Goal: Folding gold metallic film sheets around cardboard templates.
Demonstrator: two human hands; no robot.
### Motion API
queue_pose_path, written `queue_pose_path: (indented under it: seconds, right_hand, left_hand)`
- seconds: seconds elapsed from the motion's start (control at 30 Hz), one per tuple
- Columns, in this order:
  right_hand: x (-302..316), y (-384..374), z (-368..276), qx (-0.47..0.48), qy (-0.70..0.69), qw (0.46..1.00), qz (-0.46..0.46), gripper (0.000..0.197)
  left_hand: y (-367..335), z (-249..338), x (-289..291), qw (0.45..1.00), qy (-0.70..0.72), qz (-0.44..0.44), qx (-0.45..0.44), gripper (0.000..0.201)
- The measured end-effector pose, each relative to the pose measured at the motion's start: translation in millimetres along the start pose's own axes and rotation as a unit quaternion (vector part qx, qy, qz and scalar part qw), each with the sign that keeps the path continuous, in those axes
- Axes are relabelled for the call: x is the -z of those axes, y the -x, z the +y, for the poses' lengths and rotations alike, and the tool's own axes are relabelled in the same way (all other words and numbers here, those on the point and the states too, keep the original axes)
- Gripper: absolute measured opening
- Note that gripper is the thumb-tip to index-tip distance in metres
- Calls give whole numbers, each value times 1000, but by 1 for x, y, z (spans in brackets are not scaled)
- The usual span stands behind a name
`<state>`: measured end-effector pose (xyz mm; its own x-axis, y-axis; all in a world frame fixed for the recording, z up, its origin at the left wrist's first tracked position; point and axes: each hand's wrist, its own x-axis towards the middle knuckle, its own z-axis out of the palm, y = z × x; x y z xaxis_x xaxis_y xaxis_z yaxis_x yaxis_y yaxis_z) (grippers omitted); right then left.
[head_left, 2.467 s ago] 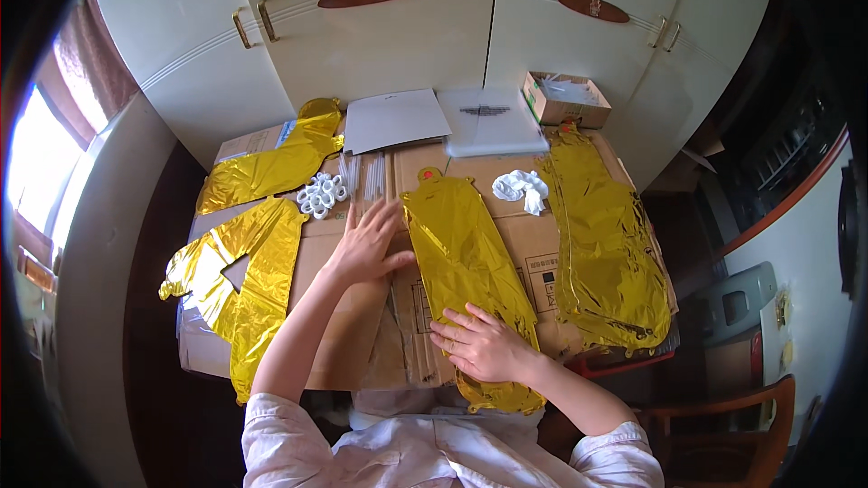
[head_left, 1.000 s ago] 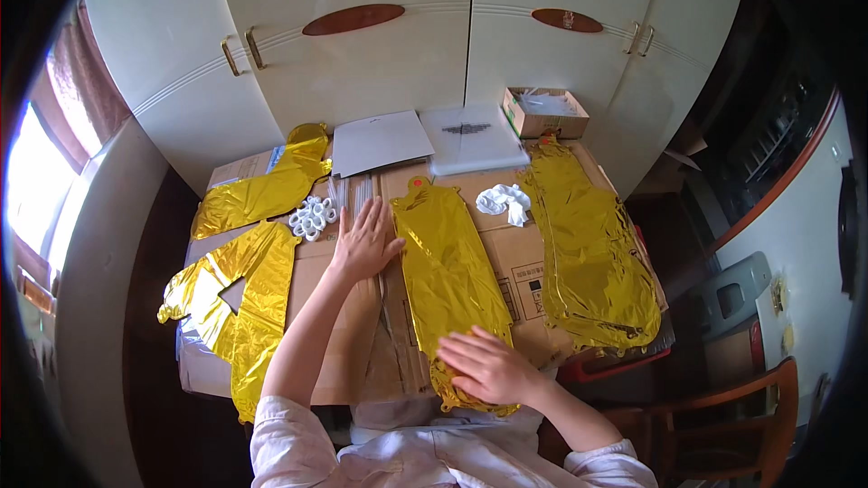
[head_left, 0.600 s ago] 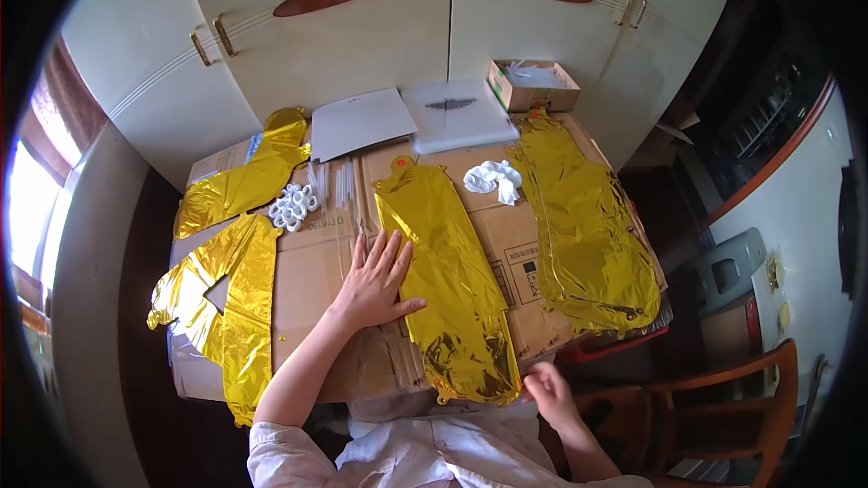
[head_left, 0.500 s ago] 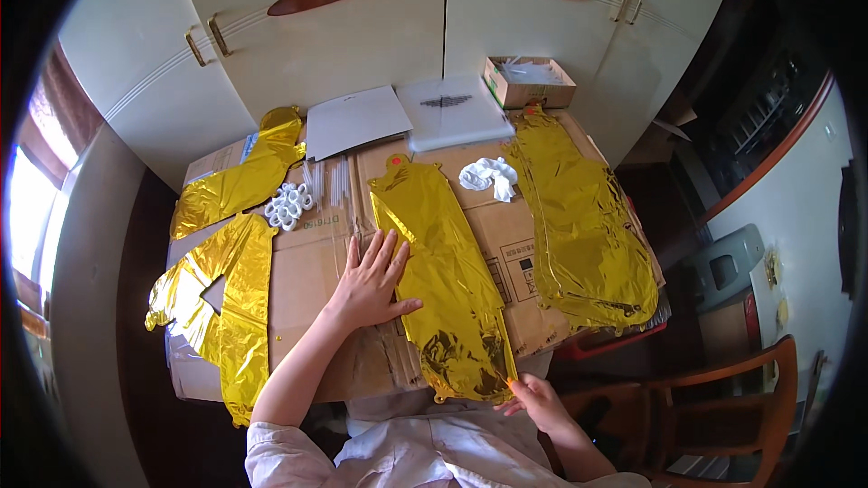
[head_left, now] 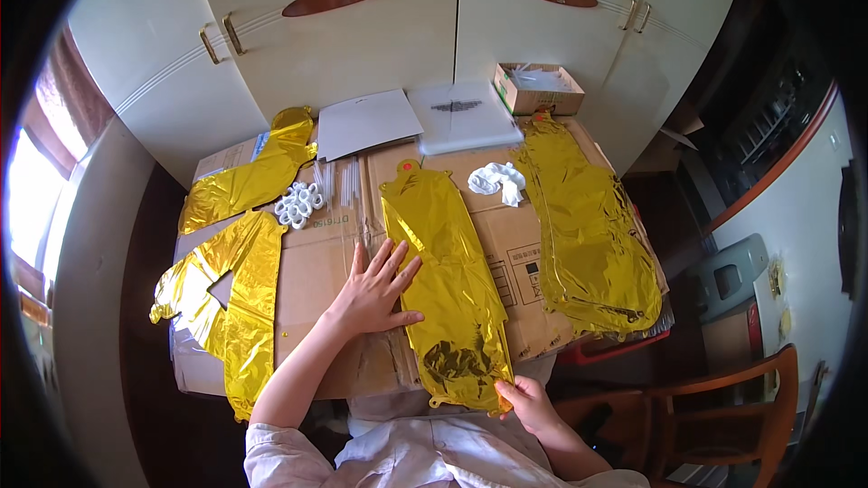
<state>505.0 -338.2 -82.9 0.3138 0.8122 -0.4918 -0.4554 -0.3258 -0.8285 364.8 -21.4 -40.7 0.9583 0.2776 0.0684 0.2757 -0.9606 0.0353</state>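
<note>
Head view looks down on a desk covered with flattened brown cardboard, standing against pale cupboard doors with dark oval handles. At the centre lies a long gold foil balloon, deflated and flat, running from the middle of the cardboard to its near edge. The left hand rests open on the cardboard, fingers spread, fingertips touching the balloon's left edge. The right hand pinches the balloon's near right corner at the desk's edge. More gold foil pieces lie around: a large crumpled foil sheet on the right, two foil shapes on the left. Between them sit a cluster of white plastic rings and a wad of white material. Two pale flat sheets and a small open cardboard box lie at the far edge. A wooden chair stands at the lower right, and bright window light comes in on the left.
</note>
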Motion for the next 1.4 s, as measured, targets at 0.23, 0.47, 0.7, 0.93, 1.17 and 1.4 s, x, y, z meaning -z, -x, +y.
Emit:
queue_pose_path:
  seconds: [0.23, 0.47, 0.7, 0.93, 1.17, 1.4]
  right_hand:
    - [-2, 1, 3, -9, -4, 1000, 5, 24]
    - [6, -1, 5, -10, 8, 1000, 9, 24]
    - [3, -3, 5, -2, 15, 1000, 7, 25]
    - [3, -7, 6, 0, 13, 1000, 2, 25]
    - [6, -5, 6, 3, 17, 1000, -2, 20]
    - [12, -8, 12, 2, 23, 1000, -8, 18]
  left_hand:
    - [0, 1, 0, 1000, -2, 3, -1, 94]
    - [1, 1, 1, 1000, 3, 9, -9, 94]
    - [1, 0, 1, 1000, -6, 12, -10, 94]
    - [1, 0, 0, 1000, -5, 8, -8, 94]
    - [1, 0, 0, 1000, -4, 6, -7, 94]
    - [1, 0, 2, 1000, -5, 3, -7, 95]
